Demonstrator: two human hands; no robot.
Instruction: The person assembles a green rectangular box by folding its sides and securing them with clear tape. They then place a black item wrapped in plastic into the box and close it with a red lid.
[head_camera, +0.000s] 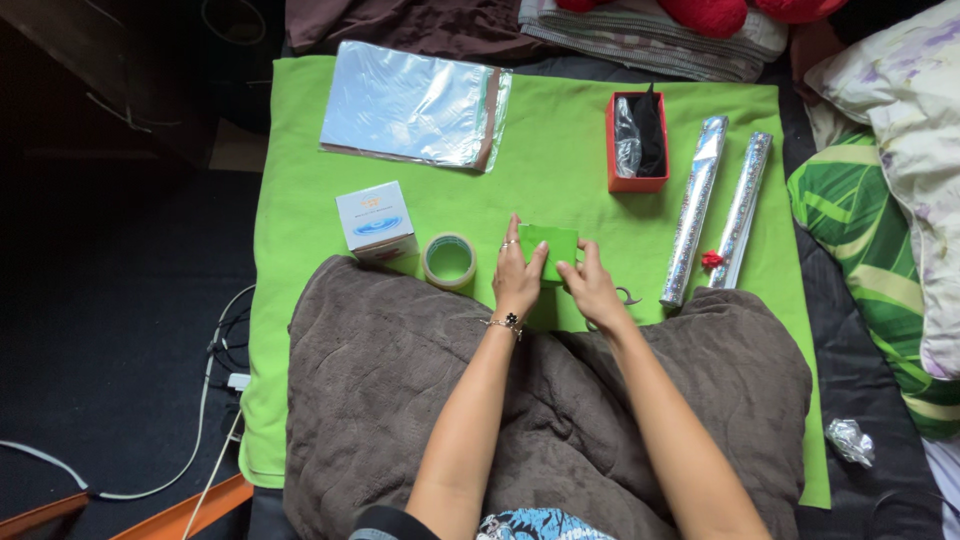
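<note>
Fingers (528, 262) of both hands clamp the green box (548, 243); tape roll (449, 260) at nine o'clock; wrapping seems underway; next needs steady grip.

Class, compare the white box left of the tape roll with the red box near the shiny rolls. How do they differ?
The white box is closed; the red box is open, with clear plastic and something black inside. The white box has a blue and orange print on it; the red box looks plain. Both are small and stand on the green cloth.
</note>
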